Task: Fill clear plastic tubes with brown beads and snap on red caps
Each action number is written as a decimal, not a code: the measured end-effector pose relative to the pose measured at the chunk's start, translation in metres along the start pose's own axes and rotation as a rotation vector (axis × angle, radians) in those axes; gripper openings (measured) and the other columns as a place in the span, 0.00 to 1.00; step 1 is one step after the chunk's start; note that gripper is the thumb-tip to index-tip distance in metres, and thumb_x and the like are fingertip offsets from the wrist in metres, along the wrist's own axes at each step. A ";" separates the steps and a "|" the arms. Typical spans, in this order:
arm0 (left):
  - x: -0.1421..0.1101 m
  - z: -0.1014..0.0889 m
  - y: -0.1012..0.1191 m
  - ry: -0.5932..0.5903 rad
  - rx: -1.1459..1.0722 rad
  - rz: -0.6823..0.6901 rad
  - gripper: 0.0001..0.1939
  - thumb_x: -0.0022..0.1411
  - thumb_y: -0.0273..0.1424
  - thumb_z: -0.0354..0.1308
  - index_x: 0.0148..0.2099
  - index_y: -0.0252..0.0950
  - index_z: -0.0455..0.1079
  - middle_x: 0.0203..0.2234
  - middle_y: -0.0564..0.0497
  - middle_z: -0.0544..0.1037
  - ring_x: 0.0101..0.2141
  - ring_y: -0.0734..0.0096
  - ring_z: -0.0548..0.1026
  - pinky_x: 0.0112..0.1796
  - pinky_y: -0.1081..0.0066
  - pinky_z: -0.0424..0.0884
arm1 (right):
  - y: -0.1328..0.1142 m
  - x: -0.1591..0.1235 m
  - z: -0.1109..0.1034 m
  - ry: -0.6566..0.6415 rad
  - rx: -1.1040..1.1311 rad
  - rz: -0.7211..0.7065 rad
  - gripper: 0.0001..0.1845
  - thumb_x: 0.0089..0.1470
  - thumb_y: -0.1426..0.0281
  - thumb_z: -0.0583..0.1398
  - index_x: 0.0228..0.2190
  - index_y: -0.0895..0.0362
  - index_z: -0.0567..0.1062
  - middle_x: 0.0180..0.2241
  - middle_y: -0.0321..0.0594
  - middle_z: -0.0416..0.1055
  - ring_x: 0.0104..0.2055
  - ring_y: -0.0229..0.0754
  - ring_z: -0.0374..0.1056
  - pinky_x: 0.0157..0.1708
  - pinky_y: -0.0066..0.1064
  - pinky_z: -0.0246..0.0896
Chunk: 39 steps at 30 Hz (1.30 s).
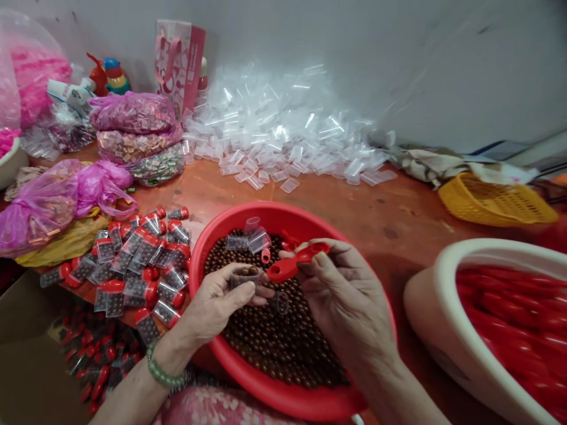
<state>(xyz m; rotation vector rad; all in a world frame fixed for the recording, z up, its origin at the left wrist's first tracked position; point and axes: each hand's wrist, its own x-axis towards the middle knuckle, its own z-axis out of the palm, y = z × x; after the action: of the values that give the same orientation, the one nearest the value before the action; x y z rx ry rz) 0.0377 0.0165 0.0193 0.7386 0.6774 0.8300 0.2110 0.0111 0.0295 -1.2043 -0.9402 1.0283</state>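
Over a red basin (283,401) full of small round brown balls (283,342), my left hand (224,298) is closed around a clear plastic container (245,280). Brown balls show at that container's top. My right hand (345,289) pinches a red plastic cap (305,258) with a hole at one end, close to the right of the container. A few clear containers (258,240) and a small pinkish-red piece (266,255) rest on the balls at the back of the basin. Another clear container (282,302) lies on the balls between my hands.
Filled, red-capped containers (142,254) are piled on the table left of the basin; more fill a box (26,342) below. Clear containers (283,130) heap against the wall. A white tub (425,301) of red parts and a yellow basket (496,203) stand right. Pink bags (133,112) sit left.
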 end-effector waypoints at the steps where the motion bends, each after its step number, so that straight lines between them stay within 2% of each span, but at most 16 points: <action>1: 0.000 0.001 -0.001 0.005 -0.038 0.000 0.19 0.55 0.39 0.66 0.45 0.33 0.71 0.36 0.47 0.79 0.38 0.65 0.79 0.43 0.65 0.72 | 0.003 -0.002 0.000 0.001 -0.014 -0.022 0.10 0.55 0.61 0.61 0.38 0.49 0.68 0.33 0.39 0.74 0.35 0.42 0.75 0.35 0.34 0.71; 3: 0.000 0.002 -0.002 0.009 -0.094 -0.014 0.20 0.54 0.39 0.67 0.46 0.34 0.71 0.36 0.47 0.79 0.38 0.64 0.80 0.44 0.64 0.72 | 0.010 -0.005 -0.002 0.016 -0.091 -0.073 0.09 0.56 0.61 0.60 0.37 0.50 0.68 0.32 0.38 0.73 0.32 0.41 0.74 0.33 0.33 0.70; 6: 0.001 0.002 -0.003 0.043 -0.124 -0.013 0.19 0.55 0.39 0.66 0.46 0.33 0.71 0.37 0.47 0.80 0.39 0.65 0.79 0.45 0.64 0.73 | 0.012 -0.011 -0.008 0.036 -0.331 -0.177 0.08 0.56 0.64 0.61 0.38 0.51 0.70 0.33 0.38 0.73 0.31 0.40 0.72 0.32 0.31 0.70; 8: 0.001 0.001 -0.003 0.074 -0.085 -0.002 0.19 0.55 0.39 0.66 0.46 0.33 0.72 0.38 0.47 0.80 0.40 0.65 0.79 0.46 0.65 0.73 | 0.009 -0.013 -0.012 -0.046 -0.544 -0.297 0.07 0.56 0.68 0.61 0.39 0.51 0.71 0.34 0.39 0.74 0.35 0.41 0.73 0.35 0.31 0.70; 11: 0.002 0.000 -0.001 0.090 0.049 0.002 0.21 0.54 0.40 0.66 0.46 0.32 0.73 0.41 0.46 0.79 0.42 0.66 0.77 0.46 0.67 0.72 | 0.002 -0.011 -0.015 -0.264 -0.767 -0.472 0.08 0.56 0.73 0.60 0.39 0.51 0.73 0.35 0.40 0.76 0.37 0.42 0.74 0.38 0.34 0.72; 13: 0.002 0.002 0.001 0.064 0.128 -0.004 0.22 0.54 0.41 0.66 0.46 0.32 0.74 0.41 0.46 0.79 0.42 0.67 0.76 0.46 0.68 0.71 | -0.003 -0.008 -0.014 -0.364 -0.821 -0.532 0.08 0.58 0.72 0.59 0.40 0.52 0.75 0.36 0.41 0.77 0.36 0.42 0.75 0.37 0.33 0.73; 17: 0.004 0.005 0.002 0.016 0.168 0.016 0.20 0.57 0.41 0.63 0.47 0.33 0.74 0.42 0.45 0.79 0.41 0.67 0.76 0.48 0.67 0.70 | -0.005 -0.002 -0.014 -0.462 -0.857 -0.584 0.09 0.60 0.71 0.57 0.39 0.52 0.77 0.36 0.42 0.78 0.35 0.41 0.76 0.35 0.31 0.74; 23: 0.004 0.004 -0.002 0.012 0.229 0.006 0.19 0.59 0.40 0.61 0.47 0.31 0.74 0.40 0.45 0.78 0.40 0.67 0.75 0.48 0.66 0.69 | 0.007 -0.003 -0.013 -0.420 -0.961 -0.810 0.11 0.58 0.75 0.58 0.42 0.54 0.75 0.37 0.46 0.79 0.36 0.44 0.75 0.36 0.34 0.74; 25: 0.003 0.004 -0.001 0.008 0.221 0.001 0.20 0.58 0.41 0.62 0.46 0.31 0.74 0.40 0.45 0.78 0.40 0.67 0.75 0.47 0.67 0.69 | 0.009 -0.003 -0.012 -0.412 -0.944 -0.794 0.10 0.57 0.76 0.58 0.41 0.55 0.74 0.37 0.46 0.78 0.36 0.44 0.75 0.35 0.34 0.73; 29: 0.003 0.004 0.004 -0.064 0.157 -0.071 0.24 0.55 0.45 0.64 0.46 0.31 0.72 0.37 0.45 0.78 0.38 0.69 0.76 0.45 0.68 0.70 | 0.001 0.000 -0.017 -0.529 -0.761 -0.474 0.08 0.59 0.73 0.57 0.40 0.52 0.72 0.34 0.39 0.76 0.33 0.40 0.73 0.32 0.29 0.70; 31: 0.004 0.003 0.006 -0.097 0.131 -0.095 0.26 0.54 0.46 0.64 0.46 0.30 0.71 0.36 0.45 0.78 0.36 0.69 0.77 0.43 0.67 0.71 | -0.005 0.004 -0.021 -0.500 -0.679 -0.391 0.07 0.59 0.72 0.58 0.40 0.50 0.73 0.33 0.36 0.75 0.33 0.39 0.72 0.32 0.28 0.69; 34: 0.007 0.002 0.006 -0.110 0.159 -0.105 0.25 0.56 0.47 0.62 0.45 0.31 0.70 0.35 0.44 0.78 0.34 0.69 0.76 0.41 0.67 0.72 | -0.011 0.008 -0.021 -0.418 -0.630 -0.438 0.09 0.59 0.72 0.59 0.41 0.48 0.74 0.35 0.36 0.75 0.36 0.40 0.73 0.36 0.29 0.69; 39: 0.009 0.000 0.003 -0.171 0.244 -0.089 0.18 0.60 0.42 0.60 0.42 0.31 0.71 0.33 0.47 0.77 0.33 0.74 0.73 0.41 0.70 0.69 | -0.017 0.013 -0.005 -0.500 -0.655 -0.560 0.15 0.57 0.75 0.59 0.46 0.50 0.74 0.37 0.40 0.75 0.37 0.40 0.73 0.36 0.29 0.70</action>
<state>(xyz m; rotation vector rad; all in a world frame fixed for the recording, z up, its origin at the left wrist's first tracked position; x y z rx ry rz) 0.0409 0.0249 0.0193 0.9806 0.6586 0.6010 0.2216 0.0207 0.0459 -1.0968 -1.9866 0.5726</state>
